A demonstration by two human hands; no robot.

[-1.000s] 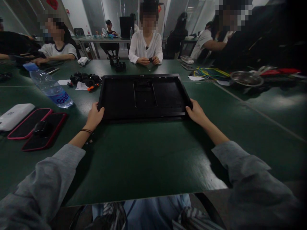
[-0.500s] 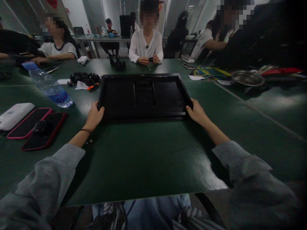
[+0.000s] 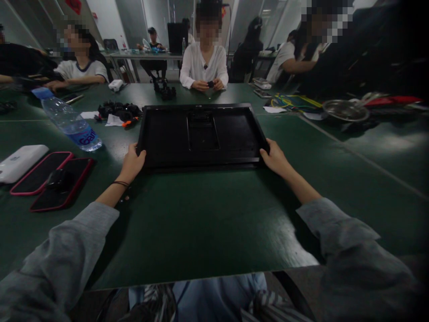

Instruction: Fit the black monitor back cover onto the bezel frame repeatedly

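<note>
A wide black plastic panel (image 3: 164, 134), like the back casing of a monitor, lies on the green table with raised edges and a recessed bracket (image 3: 203, 129) in its middle. My left hand (image 3: 133, 161) is closed on its left edge near the front corner, thumb on top. At the opposite edge, my right hand (image 3: 275, 157) grips the front right corner, also with the thumb uppermost. Both hands' fingers are partly hidden under or behind the edges.
Left of my left hand stand a water bottle (image 3: 72, 120), a white box-shaped device (image 3: 23, 162) and red-edged phones (image 3: 75, 179). Black parts (image 3: 119, 109) lie behind. A metal bowl (image 3: 346, 110) and cables (image 3: 298, 102) are at the right. A person (image 3: 204, 67) sits opposite.
</note>
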